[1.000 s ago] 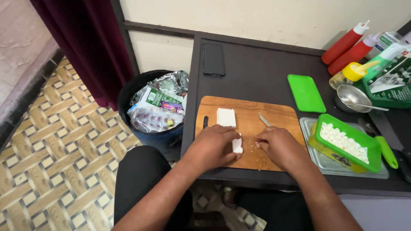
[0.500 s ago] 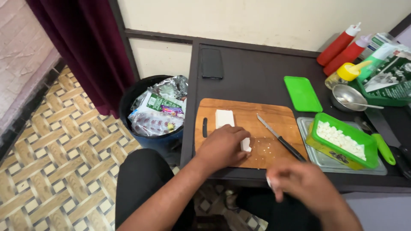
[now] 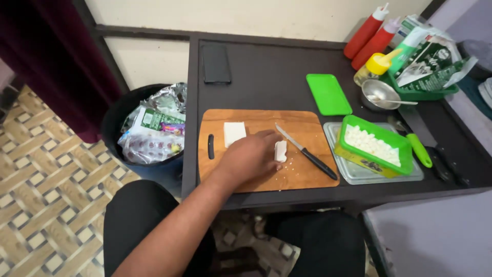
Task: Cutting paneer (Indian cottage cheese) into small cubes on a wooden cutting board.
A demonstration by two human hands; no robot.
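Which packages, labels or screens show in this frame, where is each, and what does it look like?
Phone: far left part of the dark table, flat dark rectangle, screen off.
Green-and-white carton: leaning in the green tray at far right, opened.
Two red squeeze bottles: far right corner, white caps, no label legible.
Wrappers: in the bin left of the table, crumpled foil and green, white and purple packets.

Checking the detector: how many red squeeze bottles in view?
2. Both stand side by side at the table's far right corner: red bottle leftmost, second red bottle beside it, next to the green basket. Others may be hidden.
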